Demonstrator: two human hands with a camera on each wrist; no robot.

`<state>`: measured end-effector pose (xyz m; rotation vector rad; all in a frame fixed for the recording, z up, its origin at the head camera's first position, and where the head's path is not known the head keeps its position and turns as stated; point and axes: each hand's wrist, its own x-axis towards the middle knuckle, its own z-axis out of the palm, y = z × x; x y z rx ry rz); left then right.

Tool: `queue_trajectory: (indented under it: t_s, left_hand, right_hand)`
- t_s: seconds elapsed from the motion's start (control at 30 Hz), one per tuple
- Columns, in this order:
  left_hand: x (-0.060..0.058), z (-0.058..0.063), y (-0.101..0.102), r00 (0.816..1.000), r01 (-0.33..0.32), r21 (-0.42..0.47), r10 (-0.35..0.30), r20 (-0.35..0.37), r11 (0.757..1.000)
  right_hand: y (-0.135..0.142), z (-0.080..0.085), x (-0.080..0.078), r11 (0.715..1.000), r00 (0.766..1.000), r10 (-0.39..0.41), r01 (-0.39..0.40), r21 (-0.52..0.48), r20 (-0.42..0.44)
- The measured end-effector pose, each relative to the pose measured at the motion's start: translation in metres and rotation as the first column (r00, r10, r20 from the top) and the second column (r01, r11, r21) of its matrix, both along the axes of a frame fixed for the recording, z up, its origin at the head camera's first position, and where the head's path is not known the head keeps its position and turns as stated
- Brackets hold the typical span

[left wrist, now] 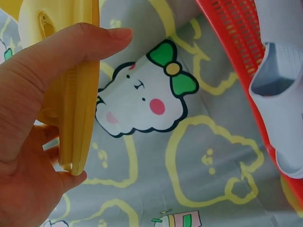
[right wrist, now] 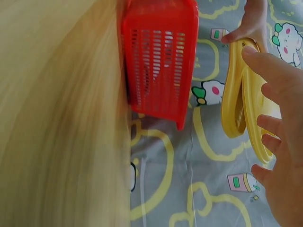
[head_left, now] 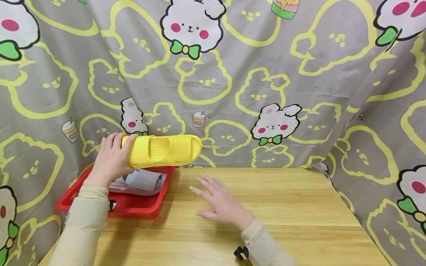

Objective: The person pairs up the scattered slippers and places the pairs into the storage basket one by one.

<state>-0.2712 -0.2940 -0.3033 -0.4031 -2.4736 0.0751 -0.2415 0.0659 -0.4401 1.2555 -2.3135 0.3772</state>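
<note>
My left hand grips one end of a yellow slipper, raised over the back of a red basket. In the left wrist view its thumb lies across the slipper's edge, with the other fingers on the opposite side. A grey slipper lies in the basket below that hand. My right hand is over the table, fingers spread and holding nothing. In the right wrist view, the right hand overlaps the yellow slipper, while the head view shows a gap between them.
The perforated red basket stands at the back left of the wooden table. Behind the table and along its sides hangs a grey patterned cloth. A small black clip is beside the right sleeve.
</note>
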Motion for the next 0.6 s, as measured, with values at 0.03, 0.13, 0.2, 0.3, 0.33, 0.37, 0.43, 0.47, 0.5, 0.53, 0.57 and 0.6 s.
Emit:
queue_trajectory:
  t_s: [0.03,0.13,0.2,0.3,0.33,0.37,0.43,0.47,0.5,0.53,0.57,0.6]
  left_hand:
    - [0.000,0.000,-0.002,1.000,0.000,-0.004,0.000,-0.005,1.000]
    - [0.000,0.001,-0.006,1.000,-0.008,-0.008,0.008,0.000,1.000]
    - [0.001,0.001,-0.008,1.000,-0.016,-0.012,0.016,0.008,1.000]
    - [0.002,0.000,-0.012,1.000,-0.017,-0.025,0.017,0.002,1.000]
    - [0.002,0.000,-0.013,1.000,-0.012,-0.030,0.012,-0.006,0.999]
    - [0.001,0.000,-0.014,1.000,-0.008,-0.035,0.008,-0.013,0.999]
    - [0.001,0.000,-0.016,1.000,-0.001,-0.044,0.000,-0.023,0.999]
    - [0.001,0.000,-0.017,1.000,-0.001,-0.045,0.000,-0.024,0.999]
    - [0.001,-0.001,-0.019,1.000,-0.002,-0.048,0.001,-0.026,0.999]
    - [0.001,-0.001,-0.020,1.000,-0.005,-0.049,0.003,-0.026,0.999]
    - [0.001,-0.001,-0.022,1.000,-0.008,-0.049,0.006,-0.027,0.999]
    - [0.001,-0.001,-0.023,1.000,-0.011,-0.050,0.010,-0.028,0.999]
  right_hand:
    - [-0.002,0.000,0.000,1.000,1.000,0.006,-0.006,0.005,0.002]
    - [-0.009,-0.001,0.000,1.000,1.000,0.017,-0.016,0.027,-0.010]
    - [-0.012,-0.002,0.000,0.999,1.000,0.022,-0.022,0.043,-0.009]
    - [-0.017,-0.002,0.001,0.997,1.000,0.018,-0.017,0.076,-0.023]
    - [-0.019,-0.002,0.002,0.996,0.999,0.020,-0.018,0.083,-0.025]
    - [-0.020,-0.003,0.002,0.996,0.999,0.020,-0.018,0.088,-0.025]
    - [-0.024,-0.004,0.003,0.995,0.999,0.022,-0.018,0.103,-0.038]
    - [-0.025,-0.004,0.003,0.994,0.999,0.025,-0.020,0.107,-0.036]
    - [-0.027,-0.004,0.003,0.993,0.999,0.028,-0.025,0.112,-0.033]
    - [-0.029,-0.005,0.003,0.993,0.999,0.032,-0.028,0.116,-0.029]
    - [-0.030,-0.005,0.004,0.992,0.999,0.034,-0.029,0.123,-0.031]
    - [-0.032,-0.006,0.004,0.991,0.999,0.038,-0.034,0.126,-0.028]
